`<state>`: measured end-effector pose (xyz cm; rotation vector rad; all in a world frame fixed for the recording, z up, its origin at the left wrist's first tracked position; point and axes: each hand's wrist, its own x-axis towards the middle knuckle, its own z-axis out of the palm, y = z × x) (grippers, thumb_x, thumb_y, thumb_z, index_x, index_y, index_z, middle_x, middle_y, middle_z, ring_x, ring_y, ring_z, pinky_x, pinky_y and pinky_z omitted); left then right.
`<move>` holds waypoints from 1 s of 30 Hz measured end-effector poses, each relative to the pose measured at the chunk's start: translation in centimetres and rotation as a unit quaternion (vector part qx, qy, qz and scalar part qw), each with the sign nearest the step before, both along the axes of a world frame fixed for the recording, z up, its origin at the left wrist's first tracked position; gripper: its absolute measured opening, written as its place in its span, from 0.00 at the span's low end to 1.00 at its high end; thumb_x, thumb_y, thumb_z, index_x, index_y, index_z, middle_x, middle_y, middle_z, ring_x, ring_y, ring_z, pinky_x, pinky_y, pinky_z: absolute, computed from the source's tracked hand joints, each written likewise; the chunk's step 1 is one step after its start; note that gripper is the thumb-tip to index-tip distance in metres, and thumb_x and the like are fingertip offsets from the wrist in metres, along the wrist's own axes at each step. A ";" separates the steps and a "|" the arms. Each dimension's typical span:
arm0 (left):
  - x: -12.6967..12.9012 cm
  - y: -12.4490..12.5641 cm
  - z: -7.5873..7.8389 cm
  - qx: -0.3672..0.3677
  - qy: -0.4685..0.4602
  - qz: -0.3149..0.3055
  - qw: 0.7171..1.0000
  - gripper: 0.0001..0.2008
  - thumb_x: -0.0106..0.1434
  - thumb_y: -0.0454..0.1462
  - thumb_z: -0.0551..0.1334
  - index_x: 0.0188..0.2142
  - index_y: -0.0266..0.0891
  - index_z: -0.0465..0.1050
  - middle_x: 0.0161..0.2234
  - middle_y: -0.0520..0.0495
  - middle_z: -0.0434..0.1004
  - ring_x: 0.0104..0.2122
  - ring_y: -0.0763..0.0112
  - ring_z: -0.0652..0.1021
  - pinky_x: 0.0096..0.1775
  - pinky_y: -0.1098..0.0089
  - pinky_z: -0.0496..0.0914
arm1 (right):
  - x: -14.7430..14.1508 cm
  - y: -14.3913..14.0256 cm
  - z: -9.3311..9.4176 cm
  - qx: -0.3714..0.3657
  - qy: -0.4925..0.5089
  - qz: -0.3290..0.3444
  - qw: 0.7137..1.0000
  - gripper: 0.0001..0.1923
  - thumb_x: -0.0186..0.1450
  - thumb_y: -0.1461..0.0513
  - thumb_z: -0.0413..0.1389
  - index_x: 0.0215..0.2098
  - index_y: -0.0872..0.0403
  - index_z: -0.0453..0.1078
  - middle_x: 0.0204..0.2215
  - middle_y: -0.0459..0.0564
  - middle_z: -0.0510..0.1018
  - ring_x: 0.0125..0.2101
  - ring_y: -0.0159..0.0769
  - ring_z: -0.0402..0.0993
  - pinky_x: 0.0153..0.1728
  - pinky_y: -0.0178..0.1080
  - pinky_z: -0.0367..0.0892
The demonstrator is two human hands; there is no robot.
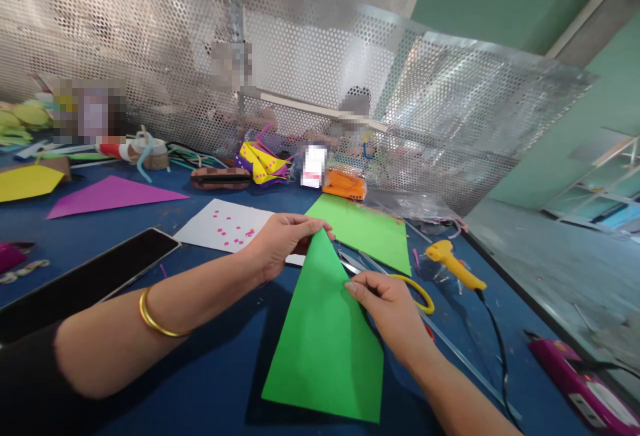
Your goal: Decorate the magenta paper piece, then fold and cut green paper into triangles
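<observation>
Green paper [325,336] folded to a point, lying on the blue surface [210,383]
Left hand [280,243] pinches its top tip; right hand [390,313] grips its right edge; scissors [417,296] lie just beside that hand.

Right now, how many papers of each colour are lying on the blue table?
Green: 2, the folded sheet pinched by the left hand and right hand, and a flat sheet
Purple: 1
Yellow: 1
White with pink dots: 1
Total: 5
</observation>
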<state>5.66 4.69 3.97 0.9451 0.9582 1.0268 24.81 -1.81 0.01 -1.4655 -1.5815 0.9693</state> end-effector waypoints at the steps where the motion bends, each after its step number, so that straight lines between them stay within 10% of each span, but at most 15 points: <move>1: 0.0 -0.1 0.1 0.001 0.000 0.004 1.000 0.06 0.54 0.37 0.71 0.28 0.35 0.81 0.28 0.44 0.83 0.25 0.70 0.79 0.33 0.69 0.73 | 0.0 0.0 0.0 -0.001 0.001 0.000 1.000 0.17 0.57 0.50 0.57 0.19 0.54 0.67 0.18 0.43 0.62 0.22 0.30 0.55 0.23 0.35 0.52; 30: 0.1 -0.3 -0.4 0.015 0.043 -0.034 0.998 0.13 0.48 0.44 0.73 0.27 0.35 0.81 0.25 0.46 0.80 0.25 0.70 0.77 0.32 0.70 0.71 | -0.4 -0.5 0.4 -0.080 0.089 -0.003 0.993 0.20 0.52 0.47 0.62 0.19 0.54 0.67 0.15 0.40 0.57 0.19 0.27 0.48 0.20 0.34 0.45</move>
